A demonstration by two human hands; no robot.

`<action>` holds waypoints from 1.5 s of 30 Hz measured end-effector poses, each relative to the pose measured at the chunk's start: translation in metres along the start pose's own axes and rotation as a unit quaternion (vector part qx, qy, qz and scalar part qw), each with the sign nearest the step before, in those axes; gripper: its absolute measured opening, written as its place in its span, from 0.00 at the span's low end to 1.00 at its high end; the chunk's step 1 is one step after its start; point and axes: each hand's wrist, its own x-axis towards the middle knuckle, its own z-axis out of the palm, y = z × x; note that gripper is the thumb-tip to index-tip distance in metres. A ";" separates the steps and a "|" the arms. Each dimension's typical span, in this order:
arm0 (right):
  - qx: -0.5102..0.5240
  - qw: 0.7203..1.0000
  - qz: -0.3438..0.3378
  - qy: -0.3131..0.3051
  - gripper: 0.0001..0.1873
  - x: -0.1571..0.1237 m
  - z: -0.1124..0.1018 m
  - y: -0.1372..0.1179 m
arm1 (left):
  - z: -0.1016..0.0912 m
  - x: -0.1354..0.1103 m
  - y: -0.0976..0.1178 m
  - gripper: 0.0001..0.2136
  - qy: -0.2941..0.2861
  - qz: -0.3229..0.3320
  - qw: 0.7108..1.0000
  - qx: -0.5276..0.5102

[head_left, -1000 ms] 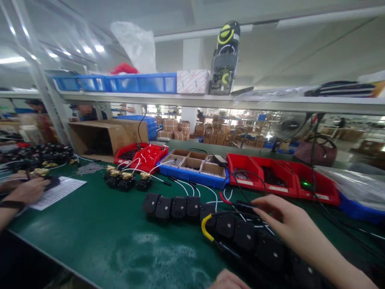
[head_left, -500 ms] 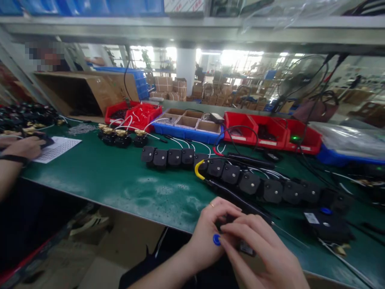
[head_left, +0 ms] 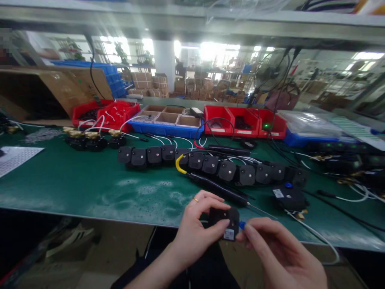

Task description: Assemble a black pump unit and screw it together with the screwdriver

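- Your left hand (head_left: pixel 195 228) pinches the small black module (head_left: pixel 224 223) off the green surface (head_left: pixel 90 188) edge; right hand (head_left: pixel 270 249) fingertips nip its blue cap (head_left: pixel 242 225).
- Nothing's under it, so a slip probably drops it to the floor.

Black module (head_left: pixel 224 222) with white label, blue cap (head_left: pixel 242 225); green worktop (head_left: pixel 90 184); red bins (head_left: pixel 240 120); blue tray (head_left: pixel 165 127); yellow-ended black probe (head_left: pixel 210 184); gold ring (head_left: pixel 195 199).
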 end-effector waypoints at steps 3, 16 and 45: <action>0.026 0.997 0.068 0.025 0.05 0.000 0.002 0.012 | 0.000 -0.001 0.001 0.12 -0.001 0.010 1.000 0.010; -0.023 0.998 0.007 0.059 0.09 0.004 0.021 0.008 | 0.004 -0.003 0.003 0.15 -0.008 0.035 0.998 0.059; -0.105 0.992 -0.053 0.051 0.08 -0.001 0.021 0.012 | 0.006 -0.005 0.003 0.10 -0.006 0.031 0.997 0.068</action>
